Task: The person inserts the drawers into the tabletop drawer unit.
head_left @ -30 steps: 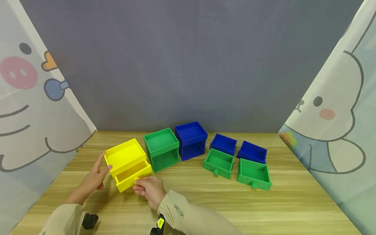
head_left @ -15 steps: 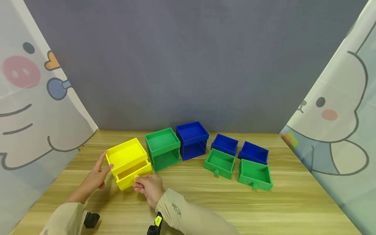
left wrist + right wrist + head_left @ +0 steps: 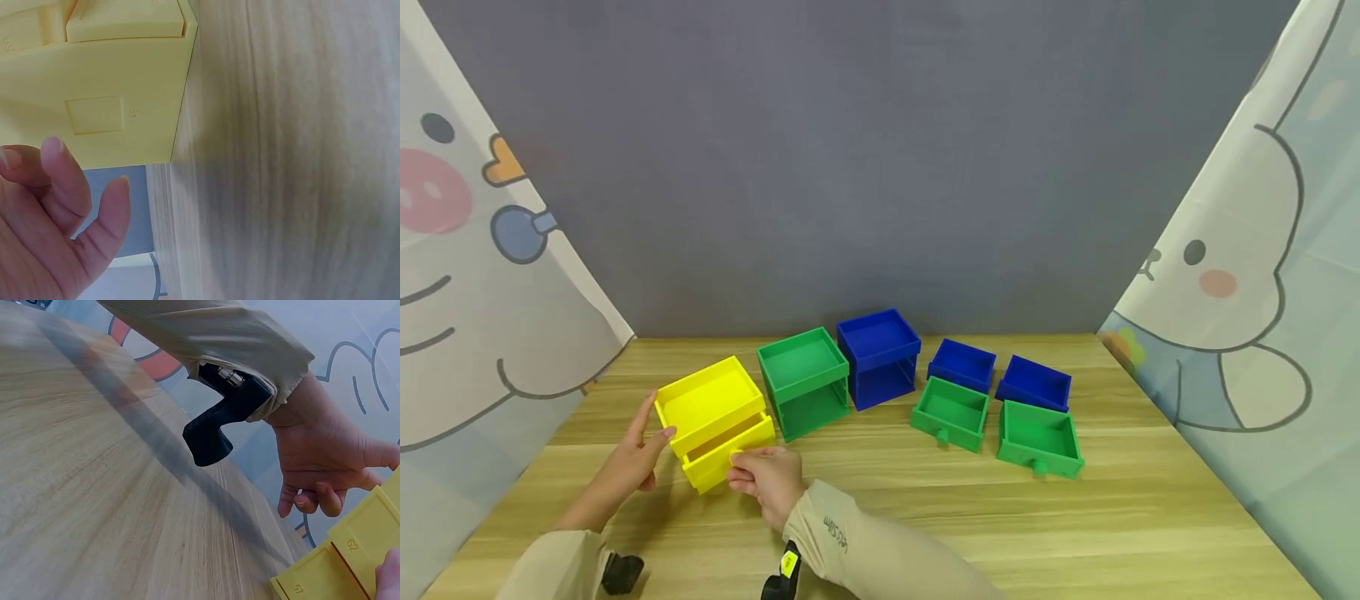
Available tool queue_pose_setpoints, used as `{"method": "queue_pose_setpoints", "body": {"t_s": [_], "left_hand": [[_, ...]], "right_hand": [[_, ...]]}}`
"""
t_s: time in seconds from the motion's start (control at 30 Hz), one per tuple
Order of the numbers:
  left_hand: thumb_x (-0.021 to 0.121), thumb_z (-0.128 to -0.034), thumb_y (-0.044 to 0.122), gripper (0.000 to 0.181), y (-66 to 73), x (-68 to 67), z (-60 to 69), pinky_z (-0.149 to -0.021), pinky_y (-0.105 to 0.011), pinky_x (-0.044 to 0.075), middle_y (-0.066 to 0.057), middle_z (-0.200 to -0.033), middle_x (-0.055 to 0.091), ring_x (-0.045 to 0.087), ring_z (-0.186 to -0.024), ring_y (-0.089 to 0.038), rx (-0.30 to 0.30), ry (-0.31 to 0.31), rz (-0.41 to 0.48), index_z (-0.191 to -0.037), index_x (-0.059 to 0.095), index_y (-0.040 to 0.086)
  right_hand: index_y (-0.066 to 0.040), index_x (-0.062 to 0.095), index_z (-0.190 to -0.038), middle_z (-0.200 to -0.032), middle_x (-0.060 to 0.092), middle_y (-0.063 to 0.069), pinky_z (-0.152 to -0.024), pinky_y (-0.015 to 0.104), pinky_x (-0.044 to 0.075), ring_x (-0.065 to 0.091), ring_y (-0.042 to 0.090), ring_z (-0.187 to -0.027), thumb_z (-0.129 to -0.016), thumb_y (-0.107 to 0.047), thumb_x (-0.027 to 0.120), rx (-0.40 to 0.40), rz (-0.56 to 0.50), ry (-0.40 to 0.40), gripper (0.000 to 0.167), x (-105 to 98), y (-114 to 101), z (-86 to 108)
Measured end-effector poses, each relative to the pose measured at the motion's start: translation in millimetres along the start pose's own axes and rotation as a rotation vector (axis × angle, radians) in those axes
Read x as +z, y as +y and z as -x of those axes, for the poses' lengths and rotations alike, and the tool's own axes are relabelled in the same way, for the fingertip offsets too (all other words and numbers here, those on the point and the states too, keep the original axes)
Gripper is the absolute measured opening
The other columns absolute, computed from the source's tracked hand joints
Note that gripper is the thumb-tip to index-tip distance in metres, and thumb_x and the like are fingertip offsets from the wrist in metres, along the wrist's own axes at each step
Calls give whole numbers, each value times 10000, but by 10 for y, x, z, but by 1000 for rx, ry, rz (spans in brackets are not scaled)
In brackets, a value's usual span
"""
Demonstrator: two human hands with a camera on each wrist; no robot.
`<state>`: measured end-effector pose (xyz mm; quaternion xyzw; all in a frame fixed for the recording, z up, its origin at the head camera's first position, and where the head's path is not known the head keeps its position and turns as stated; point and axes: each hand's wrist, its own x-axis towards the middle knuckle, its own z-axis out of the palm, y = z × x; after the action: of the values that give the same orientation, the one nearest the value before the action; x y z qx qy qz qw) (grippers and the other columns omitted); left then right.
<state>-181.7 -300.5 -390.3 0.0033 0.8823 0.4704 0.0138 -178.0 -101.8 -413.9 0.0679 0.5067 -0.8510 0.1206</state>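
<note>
A small yellow drawer cabinet point(image 3: 709, 396) with a shallow tray top stands at the left of the table, turned at an angle. Its yellow drawer point(image 3: 713, 463) sticks partly out of the front. My right hand point(image 3: 772, 485) pinches the knob of this drawer between thumb and fingers. On the cabinet's left side, my left hand point(image 3: 627, 465) holds it, thumb at the front edge and index finger along the side. In the left wrist view the other fingers point(image 3: 65, 178) are bent, apart from the cabinet wall. Only a fingertip of my right hand shows in the right wrist view.
Right of the yellow cabinet stand a green cabinet point(image 3: 805, 367) and a blue cabinet point(image 3: 880, 340), both without drawers. Farther right lie two green drawers point(image 3: 951, 407) in front of two blue drawers point(image 3: 962, 362). A grey backdrop point(image 3: 880, 167) rises behind the table.
The yellow drawer has slid farther into its cabinet, so its opening looks narrower. My right hand moved in with it. The left hand keeps its hold; the head view has shifted slightly.
</note>
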Motion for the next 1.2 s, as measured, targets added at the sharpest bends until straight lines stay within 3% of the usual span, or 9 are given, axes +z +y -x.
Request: {"method": "queue_pose_setpoints", "body": {"t_s": [0.17,0.3,0.4,0.53,0.67,0.77,0.8,0.9,1.2], "left_hand": [[402,-1035,300,741,19,-14,-34,-402,-253,417,24,-560,319,348,-366,-68,6,2,-9,-1524,-140,170],[404,-1033,306,748,23,-36,-41,-403,-254,412,-123,-677,492,339,-373,-73,9,-3,-16,-1522,-144,163],[402,-1034,305,749,0,-44,-39,-401,-245,404,-108,-663,482,332,-379,-74,-3,-5,-14,-1520,-151,162],[398,-1035,301,747,-11,-33,-38,-396,-226,388,44,-559,269,317,-377,-65,-19,-6,5,-1518,-157,172],[399,-1034,283,737,2,-3,-35,-391,-240,391,-182,-665,474,330,-373,-72,9,7,4,-1520,-138,151],[390,-1035,262,724,1,15,-43,-389,-249,401,-212,-665,499,342,-359,-68,21,9,3,-1520,-135,142],[387,-1035,252,721,1,17,-46,-387,-251,401,-197,-649,512,346,-356,-66,26,8,7,-1519,-135,136],[385,-1036,252,720,7,21,-61,-387,-240,399,39,-480,296,335,-343,-53,19,3,19,-1521,-137,151],[361,-1043,233,706,-20,29,-25,-390,-226,380,57,-501,290,338,-355,-54,3,-10,42,-1516,-158,159]], "right_hand": [[47,640,-829,-696,661,140,-540,206,530,605,98,-535,-781,106,681,-19,8,13,87,19,6,-42],[49,639,-827,-696,660,139,-546,215,535,605,102,-536,-778,105,685,-27,20,22,88,42,11,-69],[48,635,-831,-710,661,151,-550,212,536,604,102,-540,-780,109,683,-26,31,26,93,57,15,-68],[56,631,-844,-729,663,167,-556,213,538,604,101,-541,-782,112,680,-29,38,30,97,61,11,-60],[60,635,-835,-715,661,153,-565,227,544,606,103,-535,-777,110,681,-29,28,32,90,49,3,-72],[56,638,-832,-707,658,141,-572,239,548,608,107,-533,-780,105,680,-27,23,22,83,31,-3,-76],[53,638,-832,-707,659,141,-574,241,549,609,107,-534,-781,103,680,-28,23,17,83,24,-4,-76],[40,633,-830,-713,660,148,-574,244,550,608,107,-534,-784,96,679,-34,15,6,86,15,-4,-75],[37,613,-843,-734,651,145,-582,237,548,599,103,-551,-798,100,664,-35,15,15,93,56,15,-53]]}}
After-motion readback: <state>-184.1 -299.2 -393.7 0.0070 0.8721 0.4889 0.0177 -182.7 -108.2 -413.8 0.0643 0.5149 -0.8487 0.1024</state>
